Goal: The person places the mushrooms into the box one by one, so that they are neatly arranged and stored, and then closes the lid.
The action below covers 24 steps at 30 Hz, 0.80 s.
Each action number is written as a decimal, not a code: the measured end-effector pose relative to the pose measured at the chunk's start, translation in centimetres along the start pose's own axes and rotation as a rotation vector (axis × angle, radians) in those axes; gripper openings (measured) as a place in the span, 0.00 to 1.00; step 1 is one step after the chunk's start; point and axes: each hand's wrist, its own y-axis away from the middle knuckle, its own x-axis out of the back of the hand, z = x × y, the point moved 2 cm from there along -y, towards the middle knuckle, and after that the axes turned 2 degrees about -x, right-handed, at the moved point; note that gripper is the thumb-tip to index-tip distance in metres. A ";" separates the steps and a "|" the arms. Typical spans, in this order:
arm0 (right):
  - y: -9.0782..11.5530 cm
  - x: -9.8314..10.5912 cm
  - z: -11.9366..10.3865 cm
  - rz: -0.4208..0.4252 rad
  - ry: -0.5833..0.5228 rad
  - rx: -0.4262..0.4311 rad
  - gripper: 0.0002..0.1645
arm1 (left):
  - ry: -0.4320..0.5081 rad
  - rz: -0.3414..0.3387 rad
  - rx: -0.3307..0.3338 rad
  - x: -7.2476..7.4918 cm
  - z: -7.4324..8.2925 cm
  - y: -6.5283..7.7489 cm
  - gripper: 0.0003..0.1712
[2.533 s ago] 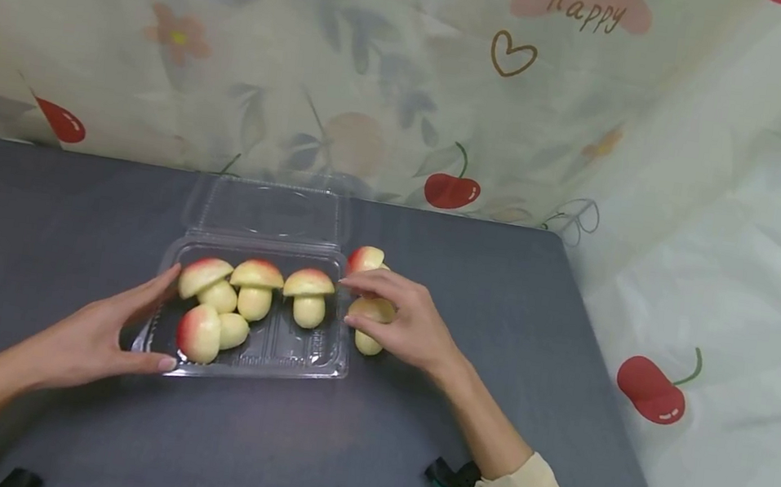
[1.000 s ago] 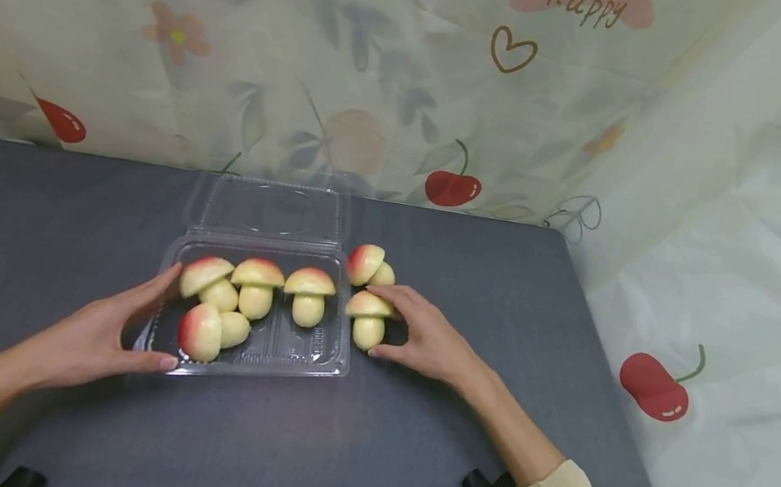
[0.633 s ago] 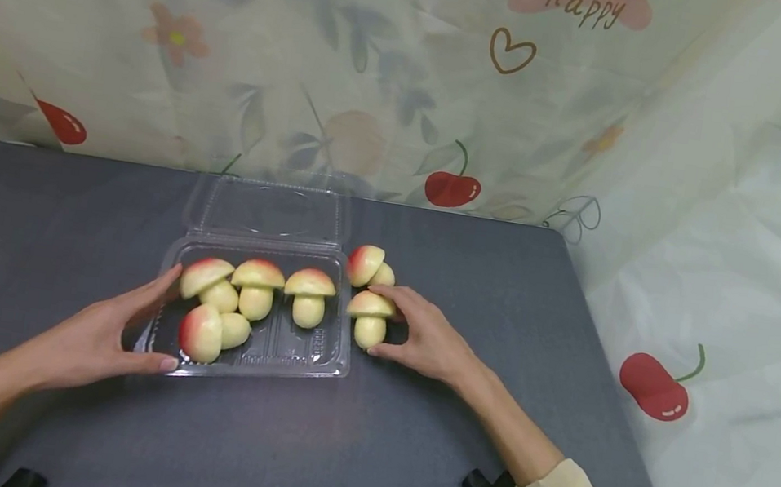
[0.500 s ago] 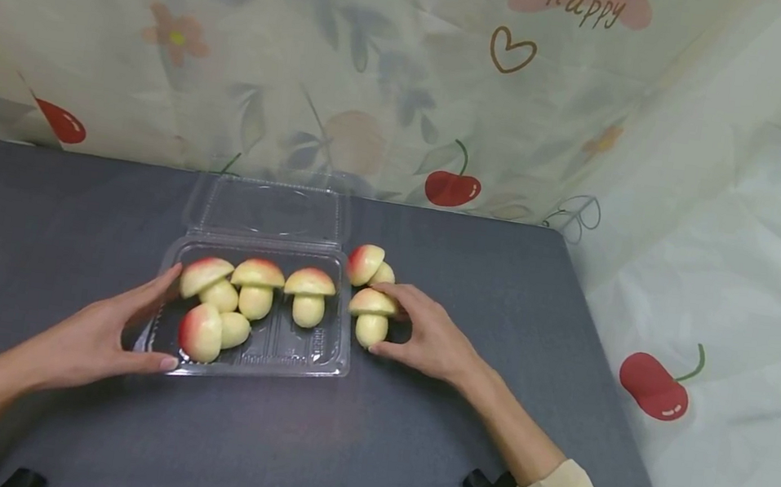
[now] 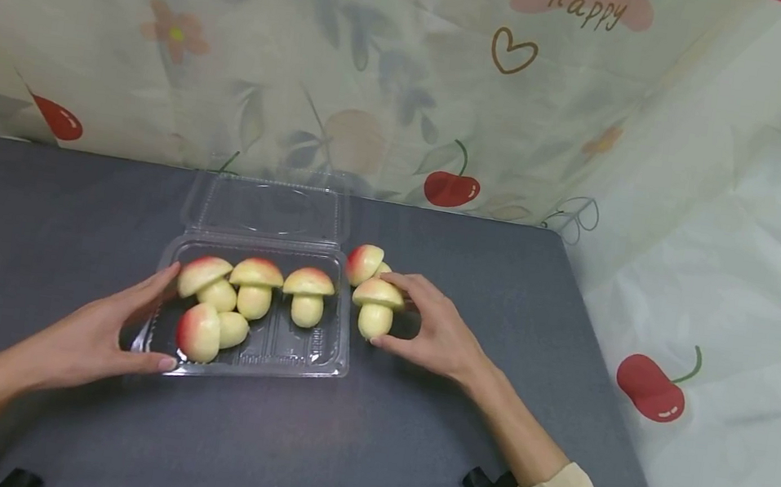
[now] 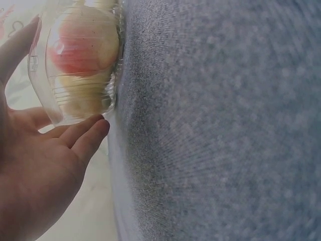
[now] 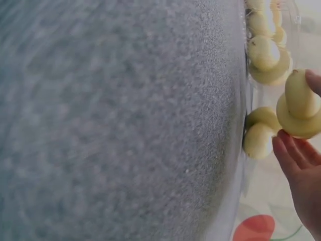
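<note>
In the head view my right hand [image 5: 438,328] pinches a glossy yellow mushroom [image 5: 375,320] by its cap and stem end, just right of the clear plastic container [image 5: 293,366]. The right wrist view has this mushroom [image 7: 300,95] raised off the table, stem up in that view. Behind it lies another red-capped mushroom [image 5: 363,263], partly hidden. My left hand [image 5: 89,340] holds the container's left end, thumb at the front corner, fingers at the left side. Several mushrooms [image 5: 256,288] lie inside; through the wall [image 6: 83,45] one shows red in the left wrist view.
The container's hinged lid [image 5: 269,211] stands open toward the back. A grey cloth-covered table [image 5: 302,462] lies under everything. A printed curtain [image 5: 398,72] hangs along the far edge, and another plastic sheet [image 5: 736,322] drapes at the right.
The right hand has drawn back from the container's right side, taken hold of the nearer loose mushroom and raised it slightly, up and right. The left hand and container stay put.
</note>
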 end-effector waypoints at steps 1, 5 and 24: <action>-0.1 0.0 -0.1 0.003 -0.001 0.007 0.48 | -0.002 0.003 -0.001 0.0 0.0 0.0 0.68; -0.3 0.0 -0.4 0.023 -0.006 0.033 0.49 | -0.008 0.006 -0.005 0.0 -0.1 0.0 0.68; -1.6 -0.9 -2.9 0.063 0.003 0.103 0.47 | -0.046 0.056 -0.097 -0.1 -0.7 0.0 0.67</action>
